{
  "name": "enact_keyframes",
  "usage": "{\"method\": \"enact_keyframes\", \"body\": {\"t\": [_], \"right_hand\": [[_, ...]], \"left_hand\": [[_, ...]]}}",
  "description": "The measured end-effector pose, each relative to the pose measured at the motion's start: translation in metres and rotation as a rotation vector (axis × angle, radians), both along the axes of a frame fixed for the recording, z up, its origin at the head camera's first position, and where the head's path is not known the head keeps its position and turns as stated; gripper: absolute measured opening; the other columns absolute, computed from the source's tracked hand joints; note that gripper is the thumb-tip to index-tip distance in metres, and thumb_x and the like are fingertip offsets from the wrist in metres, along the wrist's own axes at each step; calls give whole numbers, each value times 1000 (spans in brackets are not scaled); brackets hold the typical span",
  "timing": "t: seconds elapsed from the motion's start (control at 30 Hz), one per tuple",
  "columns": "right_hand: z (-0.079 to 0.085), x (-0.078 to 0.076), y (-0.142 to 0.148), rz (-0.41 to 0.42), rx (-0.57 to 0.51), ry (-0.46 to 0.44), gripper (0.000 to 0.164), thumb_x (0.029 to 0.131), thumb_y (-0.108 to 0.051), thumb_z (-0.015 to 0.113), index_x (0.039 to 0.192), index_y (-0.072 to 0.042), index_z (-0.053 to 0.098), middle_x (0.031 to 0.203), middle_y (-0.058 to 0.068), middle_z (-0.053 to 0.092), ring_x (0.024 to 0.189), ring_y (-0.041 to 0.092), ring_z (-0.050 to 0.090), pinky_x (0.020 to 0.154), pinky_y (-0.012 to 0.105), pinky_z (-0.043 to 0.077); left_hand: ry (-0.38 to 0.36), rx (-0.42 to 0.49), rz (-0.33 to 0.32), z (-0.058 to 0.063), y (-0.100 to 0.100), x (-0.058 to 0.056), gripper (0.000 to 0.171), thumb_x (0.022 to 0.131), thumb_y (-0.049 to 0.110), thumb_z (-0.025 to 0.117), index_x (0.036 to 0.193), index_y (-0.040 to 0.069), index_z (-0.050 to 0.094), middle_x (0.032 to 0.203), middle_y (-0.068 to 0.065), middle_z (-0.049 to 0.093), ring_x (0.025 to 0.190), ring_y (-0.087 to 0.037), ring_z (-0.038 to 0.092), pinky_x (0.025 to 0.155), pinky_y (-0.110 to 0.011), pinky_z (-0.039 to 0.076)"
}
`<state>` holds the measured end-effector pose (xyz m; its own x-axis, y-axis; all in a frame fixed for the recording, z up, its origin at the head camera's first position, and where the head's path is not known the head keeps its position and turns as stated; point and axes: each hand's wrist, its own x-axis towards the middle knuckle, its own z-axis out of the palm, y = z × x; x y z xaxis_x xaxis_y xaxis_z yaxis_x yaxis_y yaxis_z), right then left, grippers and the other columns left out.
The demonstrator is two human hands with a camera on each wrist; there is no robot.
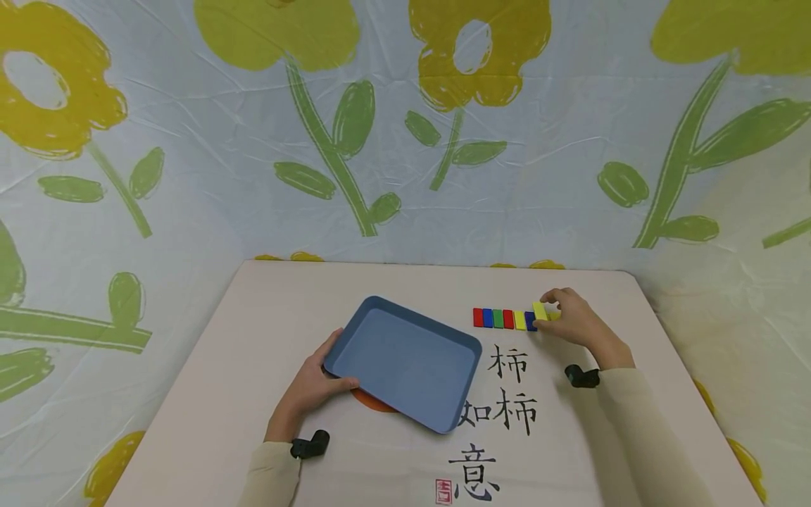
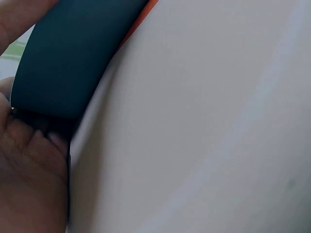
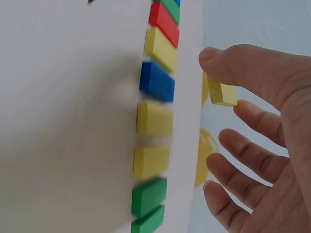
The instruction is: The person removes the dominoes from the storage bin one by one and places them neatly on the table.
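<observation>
My left hand (image 1: pixel 313 384) grips a blue rectangular tray (image 1: pixel 405 362) at its left corner, thumb over the rim and the other fingers underneath. The tray is tilted, and nothing lies in it. In the left wrist view the tray's dark blue side (image 2: pixel 73 58) rests against the curled fingers. My right hand (image 1: pixel 579 320) pinches a yellow block (image 3: pixel 222 92) between thumb and index finger, its other fingers spread loosely. That block is held over a row of coloured blocks: a blue block (image 3: pixel 157 81), a red block (image 3: pixel 164 24), yellow blocks (image 3: pixel 154 119) and green blocks (image 3: pixel 149 196).
The white table (image 1: pixel 272 303) has black brush characters (image 1: pixel 514 412) and a red seal print (image 1: pixel 443 491) on its surface. An orange printed shape (image 1: pixel 374 401) shows partly from under the tray. A flower-patterned cloth (image 1: pixel 222 141) hangs behind the table and along its sides.
</observation>
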<state>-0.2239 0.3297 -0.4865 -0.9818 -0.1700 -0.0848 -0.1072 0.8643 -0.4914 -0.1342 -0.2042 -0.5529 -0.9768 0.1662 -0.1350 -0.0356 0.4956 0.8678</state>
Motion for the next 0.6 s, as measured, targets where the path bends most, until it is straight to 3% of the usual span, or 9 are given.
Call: {"method": "enact_keyframes", "body": {"t": [0.6], "right_hand": [[-2, 2, 56, -22, 93, -34, 61, 86, -30, 82, 125, 11, 59, 127, 38, 52, 111, 52, 55, 92, 64, 51]], "left_hand": [[-10, 21, 4, 1, 1, 0, 110, 77, 37, 92, 164, 36, 24, 171, -6, 25, 157, -36, 23, 122, -65, 25]]}}
